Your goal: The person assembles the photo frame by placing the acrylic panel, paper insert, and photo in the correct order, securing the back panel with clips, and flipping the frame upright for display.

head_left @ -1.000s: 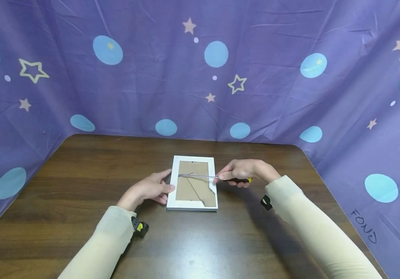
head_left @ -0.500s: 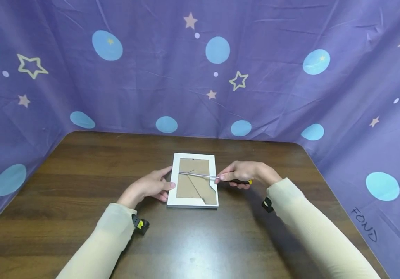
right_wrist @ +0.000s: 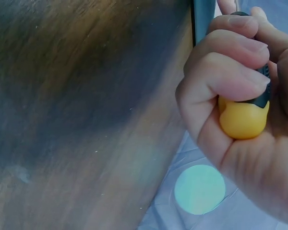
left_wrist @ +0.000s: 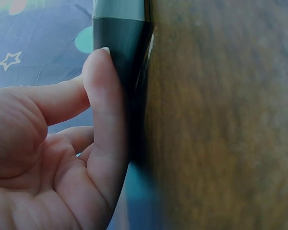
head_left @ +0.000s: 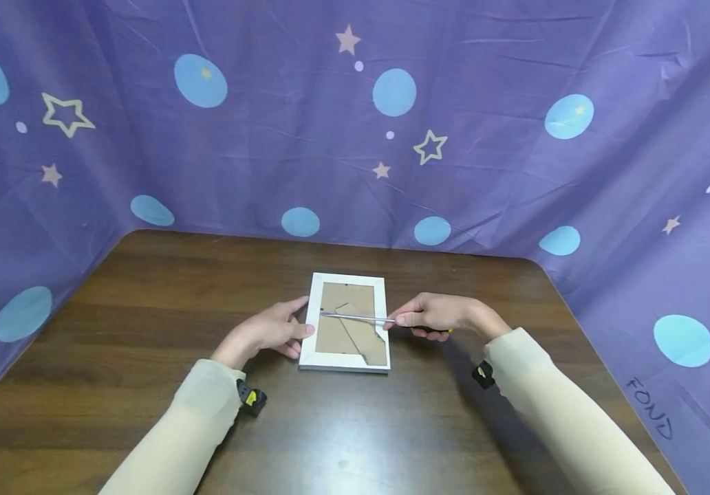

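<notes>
Rectangular white frame [head_left: 333,337] has left fingers [left_wrist: 105,110] gripping its edge, right fingers [right_wrist: 225,45] curled round a metal-shafted screwdriver [head_left: 358,317].

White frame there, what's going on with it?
A person's left hand holds the edge of the white frame, which lies back side up on the table. Their right hand grips a screwdriver, its shaft reaching across the brown backing. Whether the tip touches is hard to tell.
</notes>
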The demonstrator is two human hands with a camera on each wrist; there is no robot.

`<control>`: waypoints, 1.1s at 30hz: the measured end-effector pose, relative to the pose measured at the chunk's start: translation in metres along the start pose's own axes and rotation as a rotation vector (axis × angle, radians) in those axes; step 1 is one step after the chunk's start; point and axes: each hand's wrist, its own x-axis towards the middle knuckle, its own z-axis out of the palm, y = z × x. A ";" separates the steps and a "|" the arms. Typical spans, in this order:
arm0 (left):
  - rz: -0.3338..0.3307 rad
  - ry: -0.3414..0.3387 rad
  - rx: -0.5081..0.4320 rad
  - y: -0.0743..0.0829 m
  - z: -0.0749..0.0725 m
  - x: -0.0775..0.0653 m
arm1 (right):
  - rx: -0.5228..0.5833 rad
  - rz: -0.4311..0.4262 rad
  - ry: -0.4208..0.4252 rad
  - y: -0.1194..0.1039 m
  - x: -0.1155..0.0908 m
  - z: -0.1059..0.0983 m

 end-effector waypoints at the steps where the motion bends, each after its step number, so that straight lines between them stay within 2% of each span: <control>1: -0.005 0.002 0.000 -0.001 0.000 0.000 | -0.005 -0.010 0.006 0.001 0.000 0.001; 8: -0.004 -0.009 -0.022 -0.004 0.004 -0.002 | -0.023 -0.066 0.047 0.013 0.003 0.004; 12: 0.000 -0.003 -0.025 -0.004 0.005 -0.002 | -0.022 -0.066 0.079 0.015 0.002 0.005; 18: -0.018 0.009 -0.018 -0.006 0.004 -0.002 | -0.035 -0.074 0.079 0.013 0.004 0.007; 33: 0.002 0.014 0.001 0.000 -0.001 -0.001 | 0.021 0.063 0.064 0.000 0.002 0.002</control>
